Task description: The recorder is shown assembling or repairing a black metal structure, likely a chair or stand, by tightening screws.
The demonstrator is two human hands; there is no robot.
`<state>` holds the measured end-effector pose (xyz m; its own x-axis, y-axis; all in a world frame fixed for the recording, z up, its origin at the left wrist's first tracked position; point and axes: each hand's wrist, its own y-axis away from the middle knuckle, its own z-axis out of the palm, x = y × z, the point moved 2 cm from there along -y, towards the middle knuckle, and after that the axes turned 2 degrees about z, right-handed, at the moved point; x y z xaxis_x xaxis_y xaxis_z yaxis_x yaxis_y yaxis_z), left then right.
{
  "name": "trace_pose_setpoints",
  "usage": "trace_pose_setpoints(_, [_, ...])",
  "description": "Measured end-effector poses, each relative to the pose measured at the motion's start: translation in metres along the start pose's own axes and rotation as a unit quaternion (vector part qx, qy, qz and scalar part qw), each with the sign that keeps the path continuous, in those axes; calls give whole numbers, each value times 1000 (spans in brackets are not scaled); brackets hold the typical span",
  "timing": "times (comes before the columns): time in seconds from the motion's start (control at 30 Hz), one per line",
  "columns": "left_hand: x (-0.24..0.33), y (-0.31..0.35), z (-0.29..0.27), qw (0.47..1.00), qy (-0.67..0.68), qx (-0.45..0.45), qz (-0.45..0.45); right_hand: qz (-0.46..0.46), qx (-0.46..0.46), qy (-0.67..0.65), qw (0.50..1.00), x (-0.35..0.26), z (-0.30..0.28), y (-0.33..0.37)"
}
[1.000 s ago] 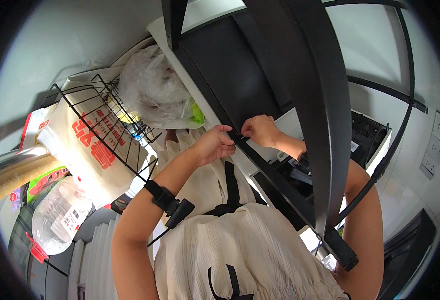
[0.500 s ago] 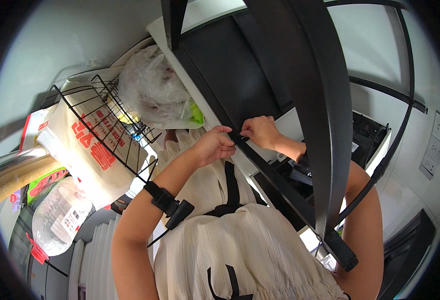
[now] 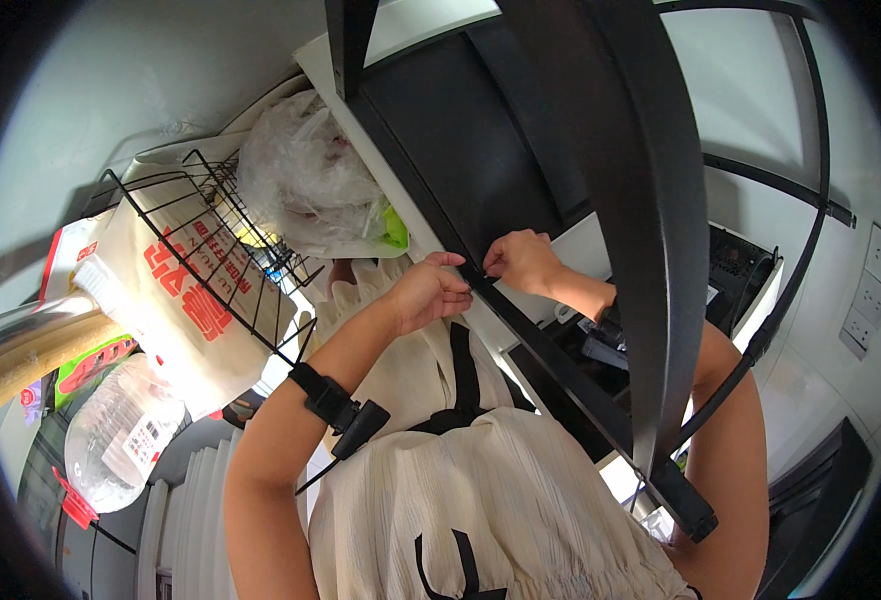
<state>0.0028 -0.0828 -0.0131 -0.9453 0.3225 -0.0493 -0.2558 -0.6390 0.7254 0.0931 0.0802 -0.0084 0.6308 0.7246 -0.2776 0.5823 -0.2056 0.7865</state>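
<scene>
A black metal frame (image 3: 651, 200) stands over a black panel (image 3: 451, 120), and its lower bar (image 3: 551, 350) runs slantwise across the middle. My left hand (image 3: 429, 296) is closed at the upper end of that bar, thumb and curled fingers on either side of it. On the far side of the same spot, my right hand (image 3: 527, 264) has its thumb and forefinger pinched together against the bar. Whatever small thing lies between those fingertips is too hidden to make out. My right forearm passes behind the frame's wide upright.
At the left a black wire basket (image 3: 211, 230) stands beside a white printed bag (image 3: 176, 290), a clear plastic bag (image 3: 311, 180) and a clear bottle (image 3: 126, 435). A black device (image 3: 736, 275) sits at the right, near wall sockets (image 3: 869, 295).
Almost nothing differs. My right hand has shifted very slightly at the bar, while my left hand stays in place.
</scene>
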Motion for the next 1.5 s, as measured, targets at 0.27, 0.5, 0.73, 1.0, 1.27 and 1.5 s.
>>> trace_pose_setpoints(0.27, [-12, -16, -14, 999, -44, 8, 23, -18, -6, 6, 1000, 2, 1, 1])
trace_pose_setpoints(0.5, [-29, -38, -25, 989, -128, 62, 48, -4, -8, -13, 1000, 0, 1, 0])
trace_pose_setpoints(0.73, [-42, -62, -42, 993, -80, 64, 57, 1, 15, 3, 1000, 2, 6, -4])
trace_pose_setpoints(1.0, [-64, -89, -66, 969, -162, 61, 176, -5, 9, -19, 1000, 2, 1, -1])
trace_pose_setpoints(1.27, [-28, -32, -20, 877, -401, 138, 227, -13, 24, -23, 999, 12, 5, -3])
trace_pose_setpoints(1.5, [-23, -26, -15, 824, -454, 144, 308, -37, 41, -52, 997, 16, 12, -4])
